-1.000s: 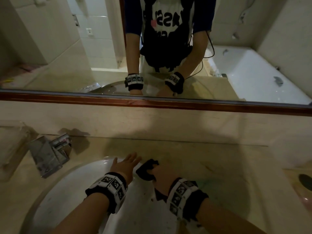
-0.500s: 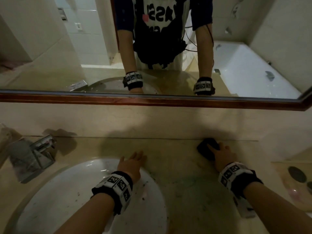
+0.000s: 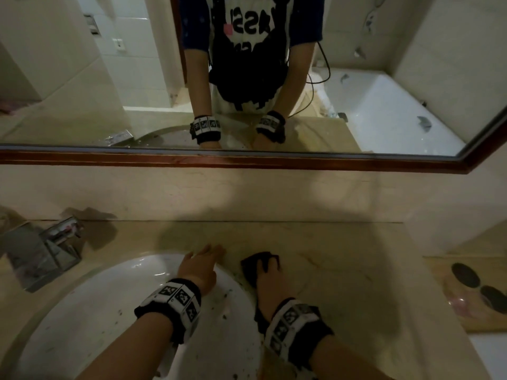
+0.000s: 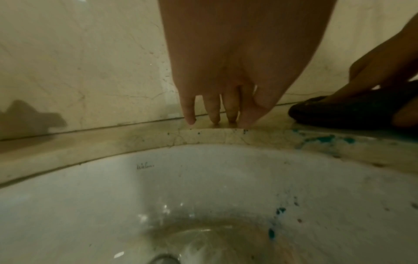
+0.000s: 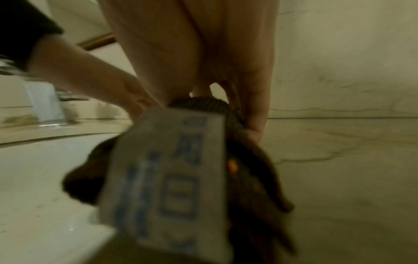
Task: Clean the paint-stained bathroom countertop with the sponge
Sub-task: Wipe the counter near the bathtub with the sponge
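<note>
A dark sponge (image 3: 253,267) lies on the beige marble countertop (image 3: 343,270) just right of the sink rim. My right hand (image 3: 270,270) grips it, fingers curled over its top. In the right wrist view the sponge (image 5: 248,160) fills the foreground with a blurred white label under my fingers (image 5: 255,110). My left hand (image 3: 203,259) rests flat, straight fingertips (image 4: 214,114) touching the counter behind the white sink (image 4: 203,187). Teal paint stains (image 4: 325,139) mark the counter edge below the sponge (image 4: 343,110), and specks dot the basin.
A chrome faucet (image 3: 41,253) stands at the left of the sink (image 3: 96,311). A marble backsplash and a wood-framed mirror (image 3: 247,160) rise behind. A wooden tray (image 3: 439,311) with dark round items lies at the far right.
My right hand has slid the sponge leftwards from the back right of the counter to the sink rim. The left hand has stayed put.
</note>
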A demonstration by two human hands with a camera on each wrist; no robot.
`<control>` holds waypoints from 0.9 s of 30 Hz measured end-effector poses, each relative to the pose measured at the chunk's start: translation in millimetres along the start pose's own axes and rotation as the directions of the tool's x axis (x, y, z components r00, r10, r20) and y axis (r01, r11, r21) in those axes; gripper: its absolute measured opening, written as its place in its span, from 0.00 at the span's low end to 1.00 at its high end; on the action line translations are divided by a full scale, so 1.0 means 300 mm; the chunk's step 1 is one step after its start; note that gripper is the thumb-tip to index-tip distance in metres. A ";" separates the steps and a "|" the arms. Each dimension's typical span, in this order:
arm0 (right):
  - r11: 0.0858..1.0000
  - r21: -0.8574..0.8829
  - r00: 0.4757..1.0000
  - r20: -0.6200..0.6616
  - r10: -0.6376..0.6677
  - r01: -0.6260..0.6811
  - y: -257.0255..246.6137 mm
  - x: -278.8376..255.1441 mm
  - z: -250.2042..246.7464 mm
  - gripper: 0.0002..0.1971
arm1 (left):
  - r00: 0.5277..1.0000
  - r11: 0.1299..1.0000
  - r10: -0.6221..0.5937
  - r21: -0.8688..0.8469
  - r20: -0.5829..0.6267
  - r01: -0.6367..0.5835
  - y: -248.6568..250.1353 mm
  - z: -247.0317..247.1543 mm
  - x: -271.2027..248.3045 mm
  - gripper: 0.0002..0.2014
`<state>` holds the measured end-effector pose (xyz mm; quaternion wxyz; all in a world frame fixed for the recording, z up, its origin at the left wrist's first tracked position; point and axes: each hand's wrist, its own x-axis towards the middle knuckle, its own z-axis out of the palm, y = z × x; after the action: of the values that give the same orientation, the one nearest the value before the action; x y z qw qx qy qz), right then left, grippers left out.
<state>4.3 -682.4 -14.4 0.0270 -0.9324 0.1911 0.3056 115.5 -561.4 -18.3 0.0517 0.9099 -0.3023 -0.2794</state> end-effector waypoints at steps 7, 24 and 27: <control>0.942 0.254 0.971 0.038 -0.235 0.218 -0.118 -0.046 -0.002 0.32 | 0.982 0.956 -0.167 -0.257 -0.084 0.140 -0.006 0.001 -0.043 0.37; 0.848 0.426 0.937 -0.005 0.350 -0.315 0.626 0.005 0.007 0.32 | 1.000 1.000 0.014 -0.027 -0.024 -0.015 0.057 0.072 -0.010 0.38; 0.868 0.435 0.952 -0.071 0.299 -0.240 0.518 0.009 0.030 0.32 | 0.998 0.999 0.029 -0.022 -0.050 -0.030 0.070 0.051 0.000 0.37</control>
<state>-56.7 -825.4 -13.0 0.1715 -0.8872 0.3823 0.1934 96.2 -577.2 -25.5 0.0736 0.9113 -0.3113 -0.2592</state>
